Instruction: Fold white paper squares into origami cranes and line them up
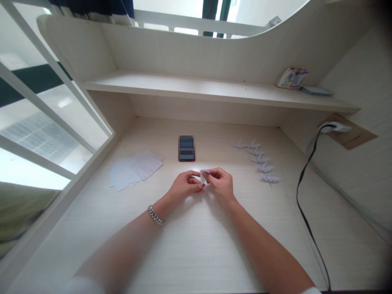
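Note:
A small folded piece of pale paper (203, 175) is pinched between both hands over the middle of the light wooden desk (196, 245). My left hand (185, 185) grips its left side with closed fingers; a silver bracelet sits on that wrist. My right hand (220, 183) pinches its right side. Both hands rest on or just above the desk top.
A loose stack of paper sheets (134, 169) lies to the left. A dark phone (186, 148) lies behind the hands. Several folded paper cranes (260, 160) line up at right. A black cable (306, 192) runs from a wall socket (335, 128). A shelf (214, 90) overhangs the back.

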A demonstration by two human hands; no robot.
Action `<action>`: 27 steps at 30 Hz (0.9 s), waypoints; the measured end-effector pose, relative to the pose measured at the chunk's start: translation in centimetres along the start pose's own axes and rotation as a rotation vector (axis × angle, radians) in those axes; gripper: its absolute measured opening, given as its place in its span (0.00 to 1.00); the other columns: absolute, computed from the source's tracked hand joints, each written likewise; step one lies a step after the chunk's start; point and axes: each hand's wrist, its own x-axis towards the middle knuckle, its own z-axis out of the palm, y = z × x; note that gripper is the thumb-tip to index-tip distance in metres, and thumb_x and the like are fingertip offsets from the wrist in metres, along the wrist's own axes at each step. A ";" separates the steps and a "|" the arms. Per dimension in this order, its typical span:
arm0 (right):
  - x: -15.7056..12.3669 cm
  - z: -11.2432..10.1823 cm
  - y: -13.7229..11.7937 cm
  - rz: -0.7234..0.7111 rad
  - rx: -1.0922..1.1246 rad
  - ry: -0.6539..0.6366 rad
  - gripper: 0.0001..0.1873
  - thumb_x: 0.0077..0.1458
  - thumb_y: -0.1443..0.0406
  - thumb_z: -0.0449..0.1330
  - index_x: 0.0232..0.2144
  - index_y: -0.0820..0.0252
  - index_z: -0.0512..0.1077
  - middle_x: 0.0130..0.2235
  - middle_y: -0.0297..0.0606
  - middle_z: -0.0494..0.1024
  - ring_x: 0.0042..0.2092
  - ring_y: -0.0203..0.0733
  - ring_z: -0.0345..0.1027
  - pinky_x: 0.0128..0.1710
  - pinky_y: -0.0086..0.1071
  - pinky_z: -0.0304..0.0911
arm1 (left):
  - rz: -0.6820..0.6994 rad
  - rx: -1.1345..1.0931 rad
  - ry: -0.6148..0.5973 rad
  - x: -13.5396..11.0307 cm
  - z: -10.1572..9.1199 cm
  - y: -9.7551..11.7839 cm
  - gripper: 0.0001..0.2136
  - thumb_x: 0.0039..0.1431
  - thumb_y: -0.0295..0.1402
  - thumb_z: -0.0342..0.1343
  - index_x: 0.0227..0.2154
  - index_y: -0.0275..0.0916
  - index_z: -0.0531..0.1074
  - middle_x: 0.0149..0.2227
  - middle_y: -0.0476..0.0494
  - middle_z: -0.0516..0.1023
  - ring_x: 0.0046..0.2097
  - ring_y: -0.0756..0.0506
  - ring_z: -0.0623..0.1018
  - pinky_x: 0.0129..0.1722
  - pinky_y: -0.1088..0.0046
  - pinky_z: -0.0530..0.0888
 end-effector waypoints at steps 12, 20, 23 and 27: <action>-0.1 0.1 0.3 0.047 0.039 -0.050 0.14 0.38 0.58 0.68 0.24 0.62 0.74 0.21 0.35 0.74 0.22 0.36 0.66 0.23 0.30 0.62 | 0.060 0.020 0.021 0.2 -0.1 -0.3 0.22 0.39 0.28 0.65 0.41 0.35 0.70 0.25 0.46 0.76 0.28 0.49 0.76 0.31 0.74 0.71; 0.0 -0.2 0.2 0.126 0.099 -0.158 0.12 0.35 0.60 0.69 0.24 0.61 0.75 0.22 0.34 0.75 0.23 0.34 0.65 0.23 0.28 0.61 | 0.132 -0.036 0.146 0.3 -0.1 0.0 0.14 0.46 0.33 0.62 0.38 0.35 0.73 0.29 0.45 0.75 0.30 0.51 0.74 0.32 0.74 0.72; 0.0 -0.4 0.0 0.185 0.164 -0.224 0.12 0.36 0.60 0.69 0.26 0.60 0.77 0.24 0.35 0.77 0.25 0.36 0.68 0.27 0.31 0.65 | 0.125 -0.034 0.186 0.5 -0.3 0.0 0.11 0.44 0.32 0.62 0.33 0.34 0.74 0.29 0.43 0.76 0.30 0.50 0.74 0.31 0.74 0.72; 0.1 -0.6 -0.3 0.269 0.247 -0.265 0.14 0.34 0.62 0.69 0.28 0.60 0.78 0.28 0.37 0.78 0.28 0.38 0.70 0.32 0.34 0.68 | 0.118 -0.076 0.203 0.6 -0.6 -0.1 0.10 0.44 0.31 0.62 0.31 0.34 0.74 0.28 0.44 0.76 0.30 0.49 0.75 0.31 0.72 0.73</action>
